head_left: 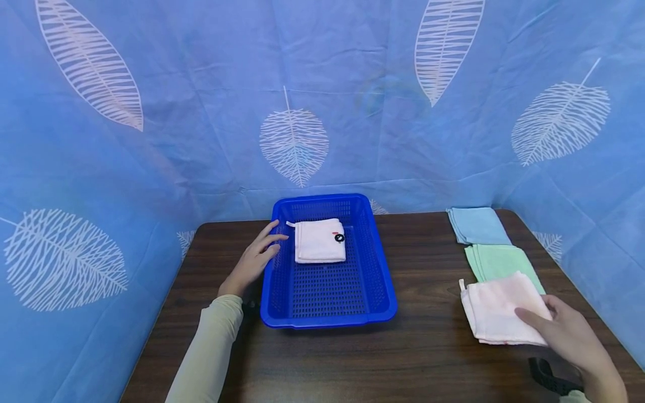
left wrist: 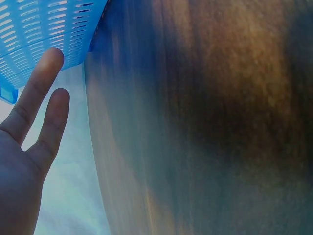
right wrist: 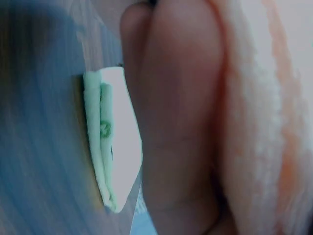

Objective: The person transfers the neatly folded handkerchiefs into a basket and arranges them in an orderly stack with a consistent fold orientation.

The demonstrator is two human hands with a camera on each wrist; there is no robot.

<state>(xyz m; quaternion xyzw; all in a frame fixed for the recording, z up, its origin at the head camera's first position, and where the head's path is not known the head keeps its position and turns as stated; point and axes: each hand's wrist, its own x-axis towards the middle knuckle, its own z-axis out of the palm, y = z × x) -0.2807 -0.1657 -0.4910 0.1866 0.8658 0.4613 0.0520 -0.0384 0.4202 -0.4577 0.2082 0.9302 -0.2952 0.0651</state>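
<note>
Currently, right grip pinches folded pink towel near green towel; left grip, fingers apart, at side of blue plastic basket.

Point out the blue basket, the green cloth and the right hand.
Blue basket (head_left: 328, 322), head view: middle of its near rim.
Green cloth (head_left: 500, 261), head view: its visible upper face.
Right hand (head_left: 573, 331), head view: middle of the hand.
</note>
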